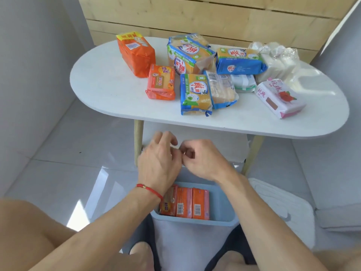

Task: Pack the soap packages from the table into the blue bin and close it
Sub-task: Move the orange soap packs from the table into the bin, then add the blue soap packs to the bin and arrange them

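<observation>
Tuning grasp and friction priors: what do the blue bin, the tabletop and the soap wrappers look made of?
Blue bin: probably moulded plastic, matte, with smooth uniform walls and a rounded rim.
Tabletop: looks like a white painted or laminated board, matte, with a thin flat edge.
Large orange soap package: thin glossy printed film, creased with sealed ends.
Clear-wrapped white soap pack: crinkled transparent film with glare.

Beyond my fingertips, I count ten soap packs on one table point(117, 98): two orange, four blue-and-yellow, two clear, one white-green, one pink. Below my fingers, three orange packs fill one bin point(195, 222).
</observation>
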`<state>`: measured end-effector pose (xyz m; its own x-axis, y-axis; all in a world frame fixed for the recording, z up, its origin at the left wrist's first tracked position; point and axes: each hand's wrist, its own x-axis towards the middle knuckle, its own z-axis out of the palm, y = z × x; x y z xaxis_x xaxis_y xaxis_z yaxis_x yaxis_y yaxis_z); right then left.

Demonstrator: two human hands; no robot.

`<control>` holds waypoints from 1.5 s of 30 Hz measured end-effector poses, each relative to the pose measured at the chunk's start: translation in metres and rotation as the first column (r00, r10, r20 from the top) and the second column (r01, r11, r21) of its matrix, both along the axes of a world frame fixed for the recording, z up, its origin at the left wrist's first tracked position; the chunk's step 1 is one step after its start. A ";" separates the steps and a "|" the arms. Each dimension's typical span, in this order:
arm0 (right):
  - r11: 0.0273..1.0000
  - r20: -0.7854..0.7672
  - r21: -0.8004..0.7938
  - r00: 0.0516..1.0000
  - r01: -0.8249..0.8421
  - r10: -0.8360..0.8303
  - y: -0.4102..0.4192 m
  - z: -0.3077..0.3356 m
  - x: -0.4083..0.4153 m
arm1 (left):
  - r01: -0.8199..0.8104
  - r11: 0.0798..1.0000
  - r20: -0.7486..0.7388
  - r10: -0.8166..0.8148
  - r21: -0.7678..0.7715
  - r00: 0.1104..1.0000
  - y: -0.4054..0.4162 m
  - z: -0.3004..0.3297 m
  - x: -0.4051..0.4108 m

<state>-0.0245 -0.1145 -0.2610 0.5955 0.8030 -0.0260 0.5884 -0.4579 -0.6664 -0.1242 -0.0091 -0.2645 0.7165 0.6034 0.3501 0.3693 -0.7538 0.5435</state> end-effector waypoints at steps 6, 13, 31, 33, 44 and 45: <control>0.929 0.554 0.344 0.770 0.135 -0.316 0.009 0.065 0.021 | 0.174 0.935 0.315 -0.072 -0.309 0.946 0.017 0.074 0.029; 0.955 0.577 0.294 0.786 0.052 -0.221 -0.002 0.045 -0.003 | 0.076 0.672 0.247 0.163 -0.737 0.955 0.003 0.064 0.023; 0.897 0.037 -0.413 0.982 -0.156 0.188 -0.056 -0.015 -0.015 | 0.415 0.757 -0.187 -0.565 -0.505 0.803 -0.003 -0.021 -0.023; 0.903 0.049 -0.417 0.990 -0.098 0.130 -0.058 -0.036 -0.014 | 0.353 0.764 -0.220 -0.532 -0.540 0.817 0.000 -0.045 -0.023; 0.901 0.296 -0.421 0.955 0.109 0.023 -0.052 -0.137 -0.019 | -0.215 0.798 -0.563 -0.181 -0.563 0.806 0.012 -0.149 -0.049; 0.902 0.305 -0.421 0.952 0.102 0.035 -0.045 -0.145 -0.020 | -0.197 0.812 -0.563 -0.186 -0.550 0.805 0.015 -0.158 -0.053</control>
